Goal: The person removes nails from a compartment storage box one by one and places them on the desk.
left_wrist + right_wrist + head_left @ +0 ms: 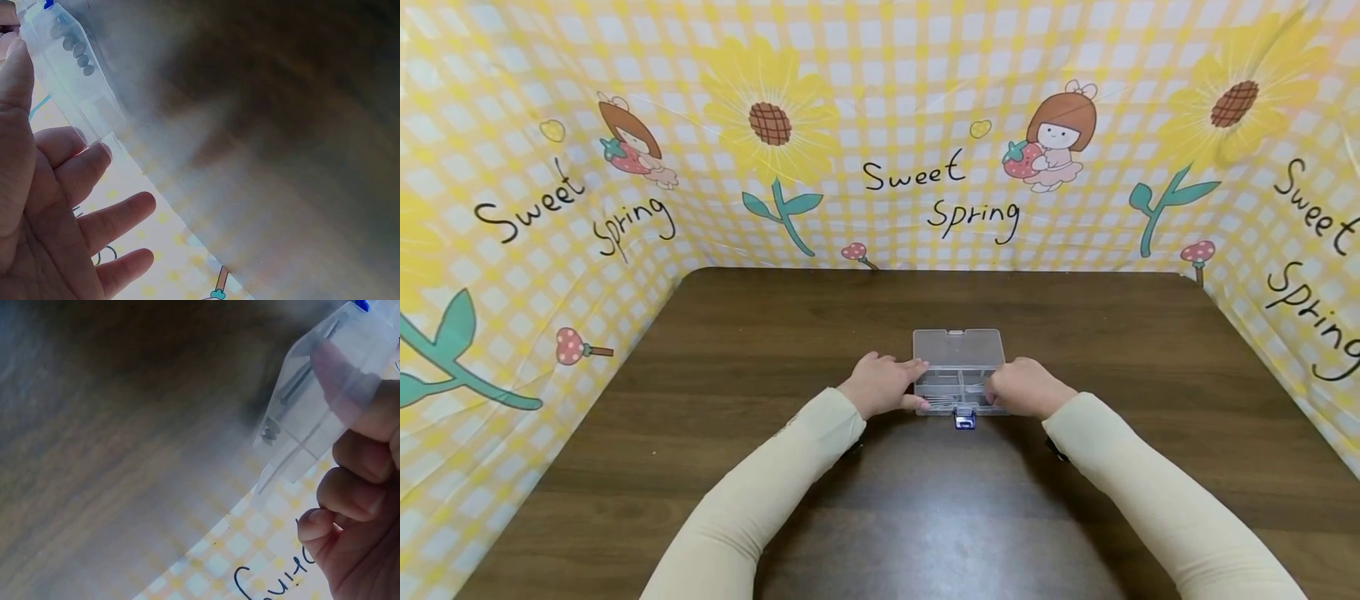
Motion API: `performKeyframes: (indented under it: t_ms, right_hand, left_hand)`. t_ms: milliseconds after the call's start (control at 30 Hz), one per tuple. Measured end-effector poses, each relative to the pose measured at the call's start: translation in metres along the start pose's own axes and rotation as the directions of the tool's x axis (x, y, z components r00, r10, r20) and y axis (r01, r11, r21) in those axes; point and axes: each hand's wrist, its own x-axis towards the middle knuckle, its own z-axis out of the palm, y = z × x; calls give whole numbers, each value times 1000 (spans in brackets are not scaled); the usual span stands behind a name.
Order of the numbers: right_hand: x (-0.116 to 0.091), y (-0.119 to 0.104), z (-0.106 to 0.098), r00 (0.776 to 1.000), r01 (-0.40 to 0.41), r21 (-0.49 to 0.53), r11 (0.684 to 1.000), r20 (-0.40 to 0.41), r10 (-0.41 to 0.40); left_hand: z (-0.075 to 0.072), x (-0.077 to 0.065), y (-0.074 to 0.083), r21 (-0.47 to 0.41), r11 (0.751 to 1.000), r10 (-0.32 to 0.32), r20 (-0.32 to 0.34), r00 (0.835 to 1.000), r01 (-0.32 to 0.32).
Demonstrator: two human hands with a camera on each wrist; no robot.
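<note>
Behind clear divided box (958, 368), yellow-checked cloth (910, 92), repeated "Sweet Spring" lettering (913, 175)

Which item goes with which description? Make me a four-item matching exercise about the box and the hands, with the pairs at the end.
1. left hand
2. right hand
3. latch
4. lid

A. blue, at the near edge of the clear box
B. at the box's right end
C. open, on the box's far side
D. at the box's left end

Pairs: 1-D, 2-B, 3-A, 4-C
</note>
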Motion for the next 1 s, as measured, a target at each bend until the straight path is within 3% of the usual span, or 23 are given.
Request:
performKeyframes:
  t_ms: [200, 533, 1000]
  right_hand:
    - [-2, -2, 0, 999, 21, -20, 1000, -39, -22]
    - [-3, -1, 1, 998, 30, -13, 999, -46, -31]
    - [-4, 5, -18, 999, 5, 41, 999, -32, -4]
  left_hand:
    - [3, 1, 1, 11, 1000, 9, -17, 1000, -8]
    - [-1, 0, 3, 25, 1000, 1, 9, 1000, -1]
    - [-3, 2, 1, 25, 1000, -1, 10, 1000, 0]
